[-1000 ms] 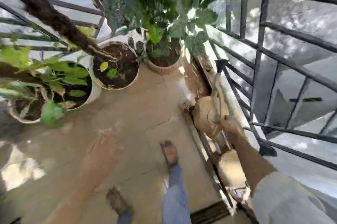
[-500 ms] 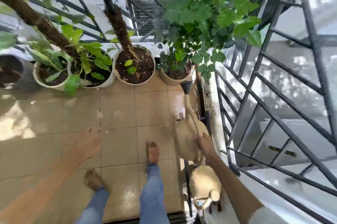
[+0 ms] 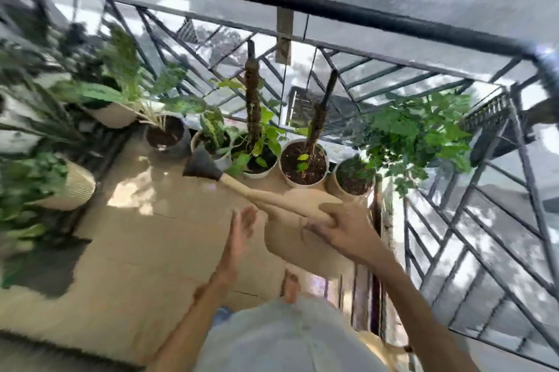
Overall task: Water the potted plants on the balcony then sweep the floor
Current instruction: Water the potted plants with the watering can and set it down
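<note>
My right hand (image 3: 344,228) grips the handle of a beige watering can (image 3: 298,231), held up at chest height. Its long spout ends in a dark rose head (image 3: 201,166) that points left toward the pots. My left hand (image 3: 239,234) is open, fingers apart, just left of the can's body and not touching it. A row of potted plants stands along the railing: a white pot with a moss pole (image 3: 304,164), another white pot with leafy vines (image 3: 257,160), a small woven pot (image 3: 354,179) and a grey pot (image 3: 166,137).
A black metal railing (image 3: 348,13) bounds the balcony ahead and on the right. More plants crowd the left side, including a ribbed cream pot (image 3: 74,188). Beige floor tiles (image 3: 157,238) lie open in the middle. My bare foot (image 3: 291,285) shows below the can.
The watering can has been lifted from low by the right railing up to chest height, its spout swung left. My left hand has risen close to the can. The view has tilted up.
</note>
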### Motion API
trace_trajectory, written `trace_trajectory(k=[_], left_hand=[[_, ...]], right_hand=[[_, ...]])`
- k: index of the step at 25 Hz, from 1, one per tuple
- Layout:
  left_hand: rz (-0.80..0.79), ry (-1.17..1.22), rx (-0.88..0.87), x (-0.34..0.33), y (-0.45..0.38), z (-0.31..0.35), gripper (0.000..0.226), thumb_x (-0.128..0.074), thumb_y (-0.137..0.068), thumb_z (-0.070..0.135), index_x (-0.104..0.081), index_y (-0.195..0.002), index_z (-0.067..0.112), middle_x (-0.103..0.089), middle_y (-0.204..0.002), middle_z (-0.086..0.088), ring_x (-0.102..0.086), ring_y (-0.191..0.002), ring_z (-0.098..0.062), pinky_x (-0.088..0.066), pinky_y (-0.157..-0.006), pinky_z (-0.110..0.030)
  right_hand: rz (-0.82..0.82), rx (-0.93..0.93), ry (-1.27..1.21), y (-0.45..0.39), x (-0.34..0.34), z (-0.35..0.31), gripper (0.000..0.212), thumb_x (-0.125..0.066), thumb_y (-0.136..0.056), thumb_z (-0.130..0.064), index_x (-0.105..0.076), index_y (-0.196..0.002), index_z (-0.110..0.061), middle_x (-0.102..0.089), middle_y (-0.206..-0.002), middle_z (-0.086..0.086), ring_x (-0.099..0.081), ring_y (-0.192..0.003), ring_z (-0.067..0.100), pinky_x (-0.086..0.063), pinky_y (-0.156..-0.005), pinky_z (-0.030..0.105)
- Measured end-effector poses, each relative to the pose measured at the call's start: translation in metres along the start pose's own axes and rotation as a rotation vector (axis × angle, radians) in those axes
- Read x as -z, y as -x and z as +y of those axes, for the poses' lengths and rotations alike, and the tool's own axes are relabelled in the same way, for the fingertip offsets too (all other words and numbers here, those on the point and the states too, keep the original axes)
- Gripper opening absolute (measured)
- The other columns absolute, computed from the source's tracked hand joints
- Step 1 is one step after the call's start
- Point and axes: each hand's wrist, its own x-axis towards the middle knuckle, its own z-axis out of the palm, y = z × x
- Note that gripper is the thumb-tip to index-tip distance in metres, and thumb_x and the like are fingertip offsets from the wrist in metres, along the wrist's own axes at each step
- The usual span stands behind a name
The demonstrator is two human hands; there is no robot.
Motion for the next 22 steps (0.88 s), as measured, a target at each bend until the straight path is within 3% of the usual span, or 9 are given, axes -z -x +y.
trace_trajectory(k=[3,6,7,9,11,13,15,17,22], left_hand=[[0.013,0.208,-0.206,0.049,0.021,0.073,0.070,-0.027,-0.103,0.064,-0.062,-0.137,0.013,-0.073,-0.135,-0.008,-0.061,-0.136,-0.028,-0.051,-0.106,-0.034],[0.162,0.405,-0.319,0.092,0.039,0.147,0.074,-0.040,-0.099,0.073,-0.070,-0.126,0.012,-0.075,-0.122,-0.015,-0.067,-0.124,-0.029,-0.054,-0.107,-0.038],[0.228,0.453,-0.338,0.107,0.047,0.165,0.071,-0.048,-0.094,0.078,-0.076,-0.118,0.017,-0.077,-0.115,-0.014,-0.071,-0.116,-0.028,-0.057,-0.102,-0.039],[0.300,0.486,-0.404,0.146,0.066,0.202,0.063,-0.057,-0.085,0.085,-0.082,-0.082,0.027,-0.078,-0.084,-0.006,-0.076,-0.083,-0.019,-0.063,-0.077,-0.033],[0.376,0.509,-0.433,0.198,0.085,0.238,0.068,-0.057,-0.079,0.090,-0.077,-0.064,0.027,-0.071,-0.067,-0.002,-0.071,-0.062,-0.016,-0.061,-0.063,-0.030],[0.483,0.555,-0.421,0.257,0.101,0.269,0.069,-0.058,-0.076,0.091,-0.075,-0.076,0.025,-0.069,-0.062,-0.001,-0.069,-0.055,-0.015,-0.059,-0.054,-0.027],[0.570,0.618,-0.434,0.314,0.114,0.295,0.071,-0.058,-0.079,0.089,-0.070,-0.092,0.021,-0.069,-0.059,0.001,-0.068,-0.050,-0.012,-0.057,-0.047,-0.024],[0.631,0.617,-0.462,0.358,0.126,0.313,0.074,-0.056,-0.079,0.090,-0.068,-0.099,0.020,-0.068,-0.058,0.001,-0.067,-0.048,-0.012,-0.055,-0.045,-0.023],[0.768,0.631,-0.541,0.469,0.141,0.354,0.074,-0.057,-0.083,0.087,-0.073,-0.107,0.019,-0.072,-0.062,0.000,-0.071,-0.055,-0.013,-0.060,-0.052,-0.027]], right_hand=[[-0.045,0.247,0.113,-0.020,-0.006,-0.106,0.047,-0.068,-0.093,-0.055,-0.059,-0.072,-0.014,-0.045,-0.054,-0.003,-0.046,-0.056,0.009,-0.039,-0.057,0.038],[0.003,0.352,0.128,-0.038,-0.027,-0.197,0.054,-0.066,-0.097,-0.057,-0.062,-0.074,-0.008,-0.050,-0.056,0.003,-0.052,-0.056,0.016,-0.043,-0.058,0.042],[0.022,0.386,0.095,-0.043,-0.034,-0.221,0.053,-0.069,-0.097,-0.056,-0.063,-0.073,-0.009,-0.054,-0.058,0.006,-0.051,-0.055,0.012,-0.042,-0.057,0.038],[0.066,0.460,-0.031,-0.057,-0.051,-0.267,0.037,-0.076,-0.093,-0.051,-0.067,-0.074,-0.020,-0.058,-0.061,0.001,-0.050,-0.056,0.005,-0.039,-0.054,0.025],[0.094,0.532,-0.183,-0.076,-0.070,-0.314,0.012,-0.082,-0.091,-0.042,-0.075,-0.093,-0.033,-0.073,-0.078,-0.013,-0.067,-0.072,0.000,-0.049,-0.064,0.017],[0.116,0.593,-0.314,-0.100,-0.093,-0.352,0.023,-0.085,-0.089,-0.040,-0.077,-0.109,-0.032,-0.080,-0.098,-0.014,-0.075,-0.091,0.004,-0.057,-0.079,0.016],[0.055,0.537,-0.421,-0.121,-0.127,-0.380,0.025,-0.088,-0.084,-0.043,-0.078,-0.098,-0.025,-0.078,-0.086,-0.008,-0.074,-0.081,0.006,-0.057,-0.076,0.026],[-0.071,0.470,-0.568,-0.132,-0.167,-0.400,0.024,-0.084,-0.087,-0.041,-0.075,-0.081,-0.020,-0.067,-0.065,-0.004,-0.063,-0.061,0.013,-0.051,-0.062,0.035],[-0.136,0.498,-0.702,-0.154,-0.260,-0.499,0.041,-0.074,-0.085,-0.069,-0.072,-0.074,-0.030,-0.053,-0.056,-0.016,-0.048,-0.049,0.001,-0.037,-0.048,0.014]])
